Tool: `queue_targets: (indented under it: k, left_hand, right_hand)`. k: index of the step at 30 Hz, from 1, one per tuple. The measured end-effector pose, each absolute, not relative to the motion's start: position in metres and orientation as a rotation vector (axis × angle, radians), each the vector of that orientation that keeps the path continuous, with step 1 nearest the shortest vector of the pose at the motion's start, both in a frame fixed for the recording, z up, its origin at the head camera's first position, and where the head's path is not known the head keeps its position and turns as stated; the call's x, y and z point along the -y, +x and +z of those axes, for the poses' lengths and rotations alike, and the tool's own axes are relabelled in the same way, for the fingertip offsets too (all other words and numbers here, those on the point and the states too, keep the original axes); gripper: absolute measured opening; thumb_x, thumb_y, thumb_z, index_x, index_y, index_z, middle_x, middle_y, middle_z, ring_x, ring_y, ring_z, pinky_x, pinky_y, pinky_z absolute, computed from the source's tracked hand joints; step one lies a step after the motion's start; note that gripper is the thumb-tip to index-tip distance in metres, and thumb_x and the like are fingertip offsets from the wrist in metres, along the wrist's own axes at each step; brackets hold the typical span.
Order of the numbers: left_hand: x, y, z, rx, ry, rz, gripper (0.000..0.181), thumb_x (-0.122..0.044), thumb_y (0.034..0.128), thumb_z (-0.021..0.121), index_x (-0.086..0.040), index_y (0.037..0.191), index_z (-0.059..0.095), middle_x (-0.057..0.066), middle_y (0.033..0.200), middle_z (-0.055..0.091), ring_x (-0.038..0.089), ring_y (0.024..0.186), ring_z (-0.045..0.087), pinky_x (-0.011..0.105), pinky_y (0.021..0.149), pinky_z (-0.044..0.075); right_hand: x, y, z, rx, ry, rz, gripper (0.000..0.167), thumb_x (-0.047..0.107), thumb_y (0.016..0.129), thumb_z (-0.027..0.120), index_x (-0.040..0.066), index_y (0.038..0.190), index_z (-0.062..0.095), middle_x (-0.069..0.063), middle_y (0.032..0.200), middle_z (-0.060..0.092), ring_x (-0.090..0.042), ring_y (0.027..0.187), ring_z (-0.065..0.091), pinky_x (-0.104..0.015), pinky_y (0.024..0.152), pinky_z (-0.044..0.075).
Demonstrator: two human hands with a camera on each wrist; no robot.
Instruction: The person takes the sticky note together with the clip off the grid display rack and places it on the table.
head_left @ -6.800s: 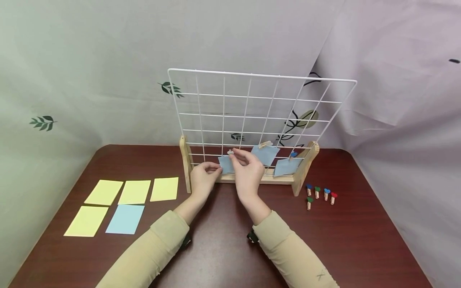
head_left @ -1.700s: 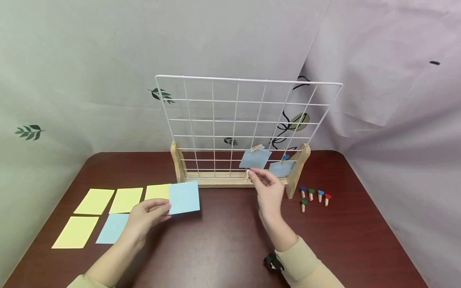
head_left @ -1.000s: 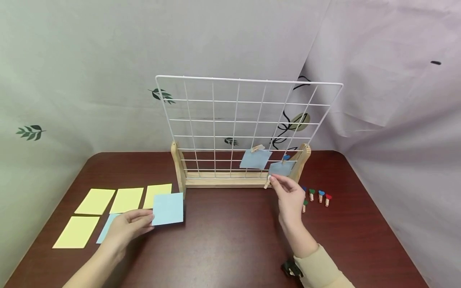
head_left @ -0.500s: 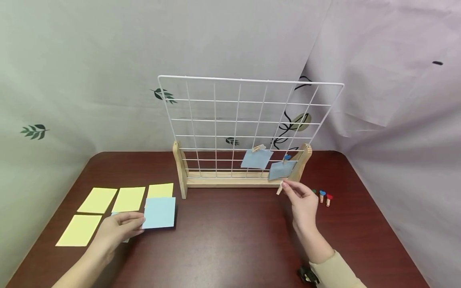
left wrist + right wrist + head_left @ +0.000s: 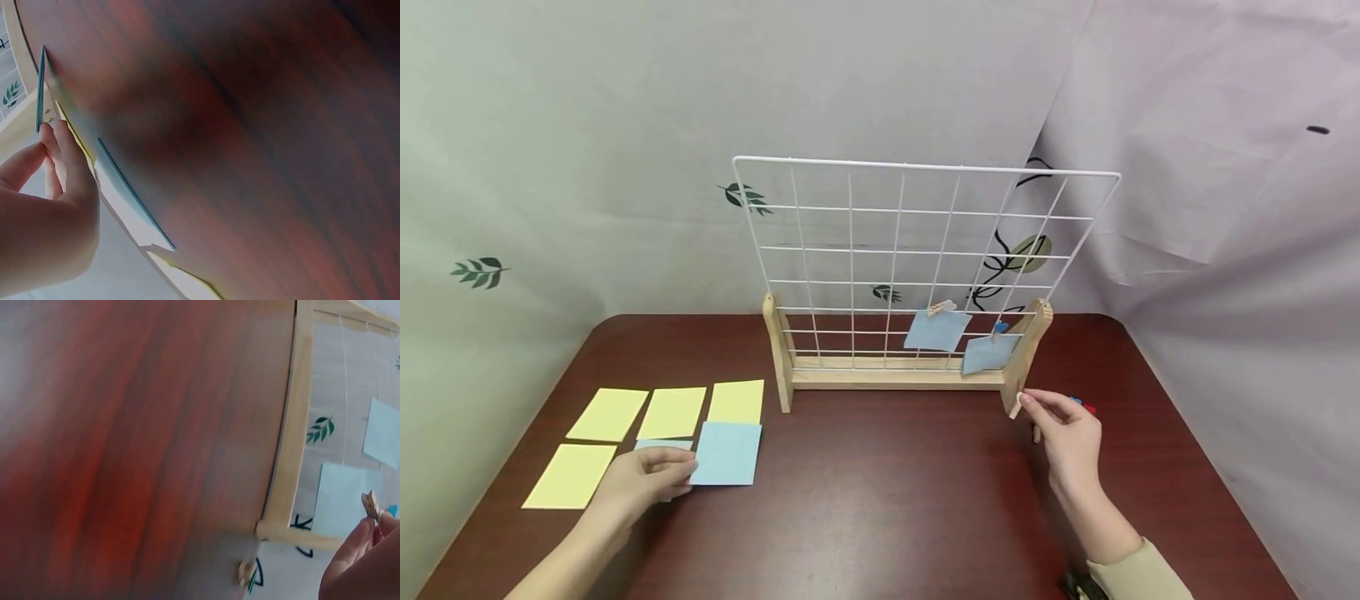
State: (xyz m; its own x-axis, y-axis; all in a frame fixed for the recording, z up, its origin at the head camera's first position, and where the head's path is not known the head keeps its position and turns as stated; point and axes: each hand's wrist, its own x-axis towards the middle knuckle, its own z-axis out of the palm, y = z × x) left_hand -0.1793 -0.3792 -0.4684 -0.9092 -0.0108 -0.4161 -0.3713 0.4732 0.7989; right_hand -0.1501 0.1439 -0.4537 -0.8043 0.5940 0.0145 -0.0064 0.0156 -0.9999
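Note:
My left hand [image 5: 638, 485] pinches a light blue paper note [image 5: 727, 454] by its left edge, low over the table. That note appears edge-on in the left wrist view. Under the hand lies another blue note [image 5: 664, 445], partly covered. My right hand [image 5: 1070, 437] pinches a small wooden clothespin [image 5: 1016, 408] with a white heart, beside the right foot of the rack. On the white wire grid rack [image 5: 898, 250], one blue note [image 5: 937, 330] hangs from a white-heart clothespin [image 5: 942, 307] and another blue note [image 5: 989, 354] from a blue-heart clothespin [image 5: 1001, 327].
Several yellow notes [image 5: 607, 414] lie at the left of the dark red table [image 5: 865, 492]. Small heart clothespins, one with a red heart [image 5: 1089, 409], lie at the right, mostly hidden behind my right hand. The rack stands on a wooden base [image 5: 895, 381].
A third blue note and its white-heart clothespin have come off the rack. My left hand has carried the note left and down; my right hand has carried the clothespin right.

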Motion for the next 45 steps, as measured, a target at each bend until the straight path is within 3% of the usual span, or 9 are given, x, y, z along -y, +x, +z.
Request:
queue_targets:
  k: [3, 6, 13, 21, 25, 29, 31, 40, 45]
  left_hand:
    - [0.381, -0.179, -0.47, -2.393, -0.316, 1.393, 0.036, -0.012, 0.1005, 0.071, 0.017, 0.122, 0.067, 0.002, 0.092, 0.08, 0.003, 0.074, 0.071, 0.021, 0.072, 0.065]
    - [0.384, -0.179, -0.471, -2.408, -0.314, 1.369, 0.035, -0.011, 0.1004, 0.071, 0.017, 0.12, 0.067, 0.005, 0.094, 0.08, 0.004, 0.076, 0.072, 0.024, 0.074, 0.066]
    - [0.386, -0.176, -0.473, -2.449, -0.292, 1.304, 0.031, -0.011, 0.099, 0.072, 0.015, 0.116, 0.07, 0.015, 0.099, 0.081, 0.01, 0.078, 0.077, 0.031, 0.076, 0.068]
    - [0.384, -0.175, -0.472, -2.492, -0.255, 1.271, 0.029, -0.01, 0.0987, 0.072, 0.015, 0.114, 0.071, 0.016, 0.096, 0.081, 0.008, 0.076, 0.074, 0.03, 0.074, 0.068]
    - [0.383, -0.175, -0.474, -2.505, -0.246, 1.252, 0.028, -0.011, 0.099, 0.073, 0.013, 0.113, 0.072, 0.017, 0.1, 0.081, 0.006, 0.079, 0.074, 0.029, 0.076, 0.068]
    - [0.381, -0.176, -0.475, -2.51, -0.255, 1.243, 0.027, -0.011, 0.099, 0.072, 0.012, 0.112, 0.073, 0.018, 0.103, 0.08, 0.007, 0.08, 0.075, 0.029, 0.076, 0.068]
    - [0.381, -0.177, -0.475, -2.511, -0.259, 1.243, 0.027, -0.011, 0.099, 0.072, 0.012, 0.112, 0.073, 0.019, 0.102, 0.08, 0.008, 0.079, 0.075, 0.03, 0.075, 0.068]
    - [0.382, -0.18, -0.477, -2.488, -0.27, 1.277, 0.028, -0.01, 0.0985, 0.073, 0.014, 0.113, 0.072, 0.017, 0.096, 0.081, 0.01, 0.075, 0.075, 0.027, 0.071, 0.067]
    - [0.383, -0.181, -0.477, -2.48, -0.27, 1.29, 0.029, -0.01, 0.0984, 0.073, 0.015, 0.114, 0.071, 0.017, 0.095, 0.081, 0.009, 0.073, 0.074, 0.026, 0.07, 0.067]
  right_hand:
    - [-0.152, -0.148, -0.455, 1.837, -0.593, 1.878, 0.006, -0.007, 0.09, 0.08, -0.006, 0.096, 0.082, 0.009, 0.073, 0.079, -0.005, 0.065, 0.076, -0.016, 0.06, 0.06]
    - [-0.16, -0.145, -0.456, 1.832, -0.606, 1.894, 0.005, -0.008, 0.09, 0.079, -0.005, 0.094, 0.082, 0.007, 0.074, 0.08, -0.006, 0.066, 0.077, -0.018, 0.067, 0.064]
    - [-0.184, -0.14, -0.458, 1.933, -0.665, 1.854, 0.007, -0.003, 0.091, 0.081, 0.002, 0.094, 0.085, 0.013, 0.074, 0.079, -0.004, 0.065, 0.076, -0.015, 0.068, 0.062]
    - [-0.214, -0.138, -0.463, 2.111, -0.732, 1.804, 0.011, 0.002, 0.093, 0.08, 0.011, 0.092, 0.085, 0.018, 0.073, 0.077, 0.002, 0.064, 0.074, -0.013, 0.067, 0.062]
    - [-0.225, -0.135, -0.465, 2.273, -0.712, 1.743, 0.006, 0.004, 0.095, 0.078, 0.003, 0.099, 0.083, 0.025, 0.071, 0.074, 0.005, 0.067, 0.073, -0.013, 0.068, 0.062]
    - [-0.231, -0.133, -0.467, 2.431, -0.677, 1.619, 0.03, 0.009, 0.096, 0.079, -0.014, 0.115, 0.074, 0.027, 0.074, 0.074, 0.006, 0.068, 0.073, -0.014, 0.069, 0.063]
    - [-0.232, -0.133, -0.468, 2.497, -0.67, 1.558, 0.038, 0.012, 0.096, 0.08, -0.017, 0.119, 0.071, 0.026, 0.075, 0.074, 0.007, 0.068, 0.072, -0.014, 0.068, 0.062]
    - [-0.235, -0.137, -0.471, 2.671, -0.667, 1.368, 0.033, 0.014, 0.095, 0.081, -0.011, 0.116, 0.076, 0.007, 0.078, 0.08, 0.008, 0.067, 0.068, -0.016, 0.065, 0.06]
    - [-0.237, -0.139, -0.474, 2.696, -0.641, 1.314, 0.031, 0.013, 0.095, 0.081, -0.011, 0.113, 0.077, 0.003, 0.078, 0.081, 0.007, 0.064, 0.068, -0.016, 0.062, 0.06]
